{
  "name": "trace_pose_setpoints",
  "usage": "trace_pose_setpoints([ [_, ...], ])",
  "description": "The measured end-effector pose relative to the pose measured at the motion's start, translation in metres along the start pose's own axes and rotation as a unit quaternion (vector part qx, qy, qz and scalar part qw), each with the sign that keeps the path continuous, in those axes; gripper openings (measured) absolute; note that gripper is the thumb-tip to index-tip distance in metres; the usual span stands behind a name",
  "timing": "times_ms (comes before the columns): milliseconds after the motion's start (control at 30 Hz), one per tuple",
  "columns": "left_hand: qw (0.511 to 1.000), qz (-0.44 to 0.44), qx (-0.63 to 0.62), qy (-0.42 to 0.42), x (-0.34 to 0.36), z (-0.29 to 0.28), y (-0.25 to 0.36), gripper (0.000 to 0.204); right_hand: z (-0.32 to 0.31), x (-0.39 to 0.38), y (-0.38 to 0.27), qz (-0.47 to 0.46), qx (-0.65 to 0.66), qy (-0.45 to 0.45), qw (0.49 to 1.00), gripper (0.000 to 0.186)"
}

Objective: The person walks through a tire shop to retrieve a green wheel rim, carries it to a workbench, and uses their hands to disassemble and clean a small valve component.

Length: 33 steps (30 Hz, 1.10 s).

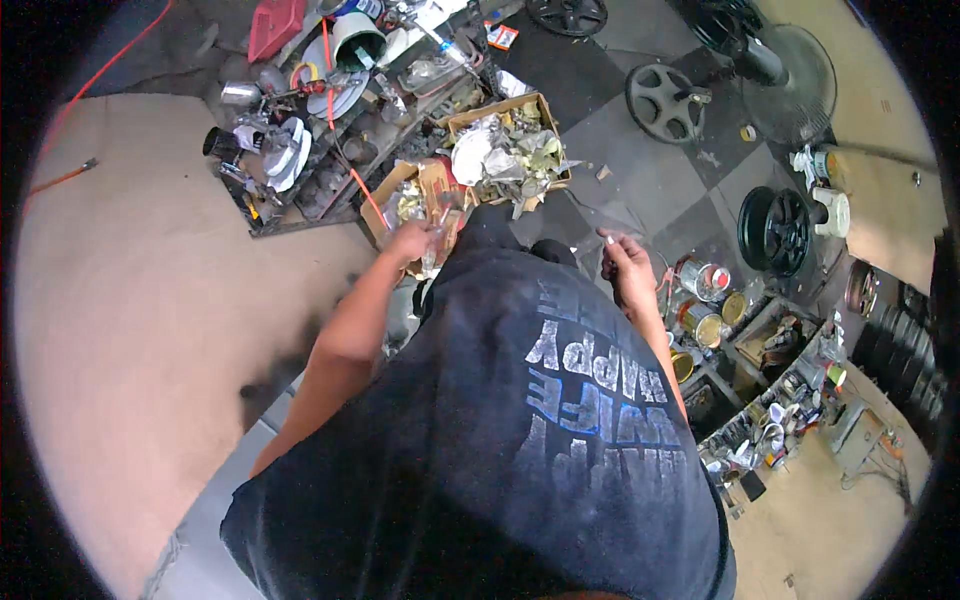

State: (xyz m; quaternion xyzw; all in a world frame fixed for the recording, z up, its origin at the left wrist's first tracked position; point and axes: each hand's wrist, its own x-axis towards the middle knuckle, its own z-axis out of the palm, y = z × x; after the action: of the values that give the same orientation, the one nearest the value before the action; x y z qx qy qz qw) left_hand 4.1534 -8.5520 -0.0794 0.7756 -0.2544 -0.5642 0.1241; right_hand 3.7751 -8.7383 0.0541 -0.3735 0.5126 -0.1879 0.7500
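My left hand (410,241) is at the near side of an open cardboard box (376,222) holding crumpled scraps. Its fingers are closed; a clear, whitish piece shows beside them, too small to name. To the right, my right hand (628,268) is raised over the tiled floor, thumb and fingers drawn together. A tiny pale spot shows at its fingertips, and I cannot make out what it is. Behind the first box stands a second cardboard box (548,112), heaped with crumpled paper and masking scraps (500,150).
A cluttered shelf (330,190) with cups and a spray gun stands at far left, a red hose (350,170) hanging across it. Wheel rims (668,103) and a fan (790,85) are at far right. Paint cans (702,278) and a crowded rack (770,420) stand right of me.
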Motion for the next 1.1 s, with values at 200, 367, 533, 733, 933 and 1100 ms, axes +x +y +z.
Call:
trace_pose_setpoints([
  [200,0.955,-0.109,-0.268,-0.063,0.007,-0.026,-0.042,0.013,0.059,0.046,0.006,0.034,-0.191,-0.012,0.981,0.029],
  [367,0.948,-0.101,-0.299,0.03,0.024,0.0,-0.079,0.024,0.116,0.101,0.022,0.101,-0.329,-0.092,0.934,0.048],
  [533,0.989,-0.077,-0.104,0.074,0.05,0.025,-0.098,0.029,0.135,0.227,0.142,0.264,-0.363,-0.191,0.873,0.064],
  [733,0.971,-0.085,-0.206,0.089,0.085,0.057,-0.127,0.023,0.207,0.384,0.312,0.169,-0.297,-0.156,0.927,0.052],
  [933,0.966,-0.028,-0.236,0.101,0.173,0.087,-0.121,0.022,0.184,0.546,0.409,0.325,-0.359,0.016,0.875,0.052],
  [1100,0.937,-0.098,-0.306,0.135,0.223,0.073,-0.131,0.02,0.199,0.505,0.394,0.224,-0.267,0.076,0.934,0.031],
])
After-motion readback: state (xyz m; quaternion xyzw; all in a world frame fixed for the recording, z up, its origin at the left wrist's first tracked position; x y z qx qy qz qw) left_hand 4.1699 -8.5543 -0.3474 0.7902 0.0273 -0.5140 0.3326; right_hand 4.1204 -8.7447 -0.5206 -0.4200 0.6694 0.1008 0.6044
